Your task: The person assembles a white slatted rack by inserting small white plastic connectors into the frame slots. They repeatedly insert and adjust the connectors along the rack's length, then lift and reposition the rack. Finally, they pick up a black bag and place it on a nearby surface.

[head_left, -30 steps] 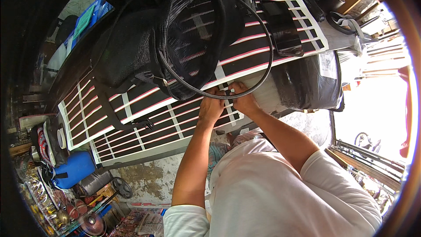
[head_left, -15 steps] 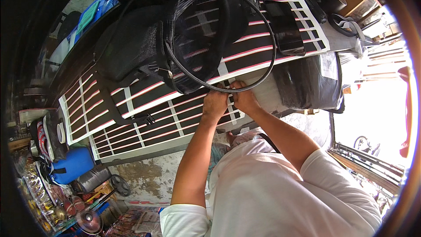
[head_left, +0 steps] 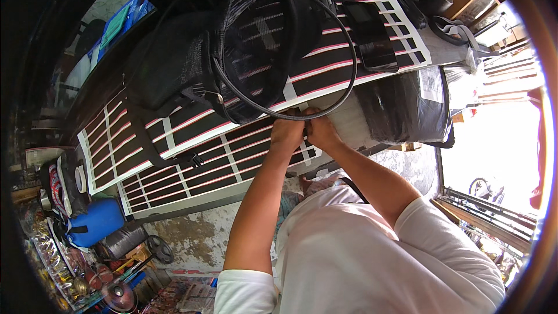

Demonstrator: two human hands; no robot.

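My left hand (head_left: 287,135) and my right hand (head_left: 322,132) are side by side at the near edge of an upper striped sheet (head_left: 180,146), with fingers curled in and tips close together. A small dark piece shows between them; what it is I cannot make out. The sheet carries rows of black strips with white and red lines. Below it lies a second striped sheet (head_left: 209,179), its right end beside my hands. Just above my fingers passes a black cable loop (head_left: 352,84). A black mesh bag (head_left: 174,64) with straps rests on the upper sheet.
A black phone-like slab (head_left: 372,40) lies on the sheet's right part. Right of my hands sits a black plastic-wrapped package (head_left: 404,107). A strap buckle (head_left: 195,160) hangs over the sheets. At lower left are a blue pouch (head_left: 96,222) and a fan (head_left: 119,296).
My hands stay together at the same spot, fingers drawn slightly closer and lower under the sheet's edge. The view has shifted a little; the sheets and bag lie as before.
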